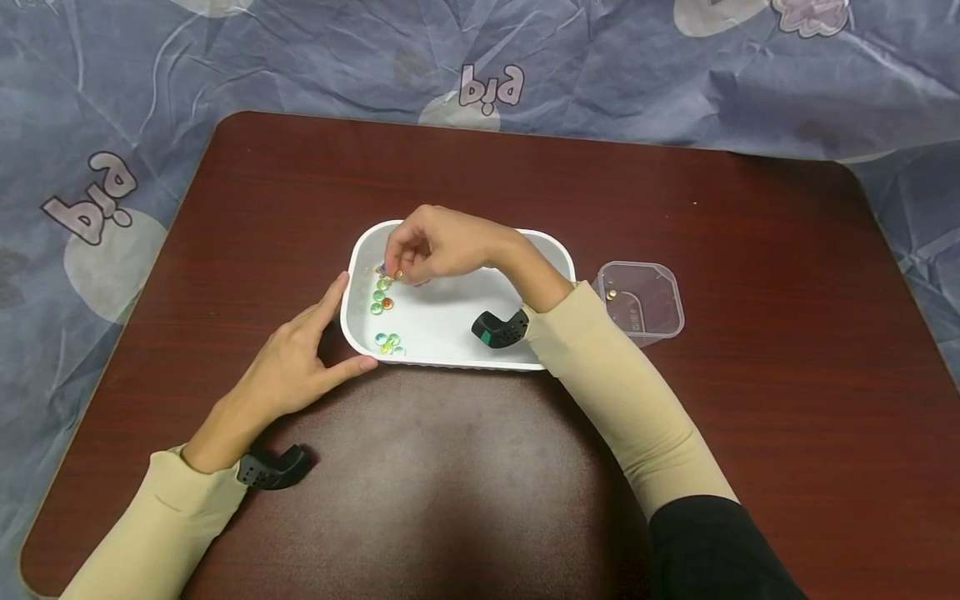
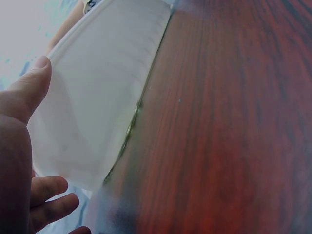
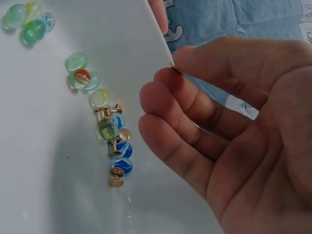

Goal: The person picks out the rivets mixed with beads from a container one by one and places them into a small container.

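Note:
A white tray (image 1: 465, 333) holds glass marbles (image 1: 377, 308) along its left side. In the right wrist view, gold metal studs (image 3: 116, 182) lie among blue and clear marbles (image 3: 123, 165). The right hand (image 1: 442, 246) is over the tray's left part; in the right wrist view that hand (image 3: 234, 122) pinches a small gold stud (image 3: 176, 68) between thumb and index finger. At the tray's left end the left hand (image 1: 292, 362) is spread, its thumb and a fingertip touching the rim. The left wrist view shows its thumb (image 2: 36, 80) against the tray's outer wall (image 2: 92, 97).
Right of the tray stands a clear plastic box (image 1: 660, 304) with a few small gold pieces (image 1: 611, 295) in it. Both stand on a dark red-brown table (image 1: 787, 375). Behind it hangs a blue-grey printed cloth (image 1: 585, 75). The right forearm crosses the tray's right end.

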